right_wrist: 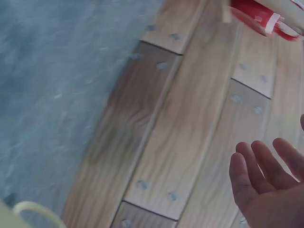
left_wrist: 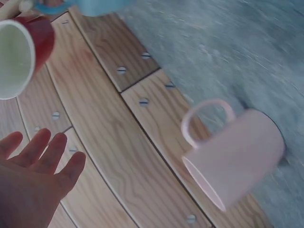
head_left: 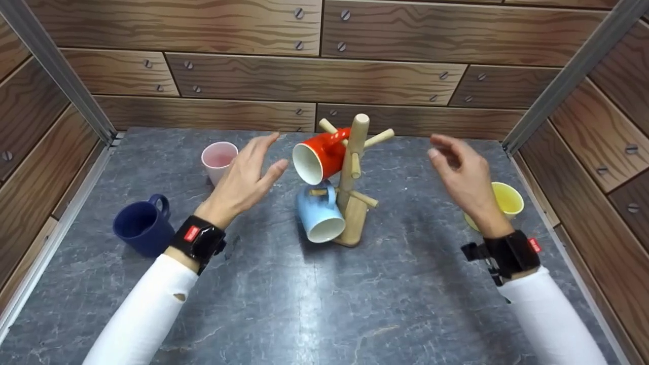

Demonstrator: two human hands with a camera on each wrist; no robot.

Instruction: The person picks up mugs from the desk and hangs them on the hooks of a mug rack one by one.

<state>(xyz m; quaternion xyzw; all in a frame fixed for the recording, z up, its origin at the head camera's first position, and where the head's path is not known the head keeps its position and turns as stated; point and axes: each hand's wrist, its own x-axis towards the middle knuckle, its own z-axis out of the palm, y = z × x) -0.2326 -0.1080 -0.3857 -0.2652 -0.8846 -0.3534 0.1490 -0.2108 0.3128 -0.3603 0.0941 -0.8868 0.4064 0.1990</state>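
A wooden mug tree (head_left: 350, 203) stands mid-table. On one of its upper pegs hangs a red mug (head_left: 332, 157) with a dotted handle, its white mouth facing left. Below it a light blue mug (head_left: 317, 213) hangs on a lower peg, mouth tilted down. My left hand (head_left: 246, 175) is in the air left of the red mug, fingers extended and holding nothing; it partly overlaps a pink mug (left_wrist: 237, 159) in the head view. To the right of the tree my right hand (head_left: 464, 175) hovers with fingers loosely bent and nothing held, near a yellow mug (head_left: 507, 197).
A dark blue mug (head_left: 144, 225) stands at the left of the grey tabletop (head_left: 284, 304). Bare pegs (head_left: 380, 137) stick out from the tree's right side. Wood-patterned walls (head_left: 243, 76) enclose the back and both sides, with metal rails (head_left: 66, 76) at the corners.
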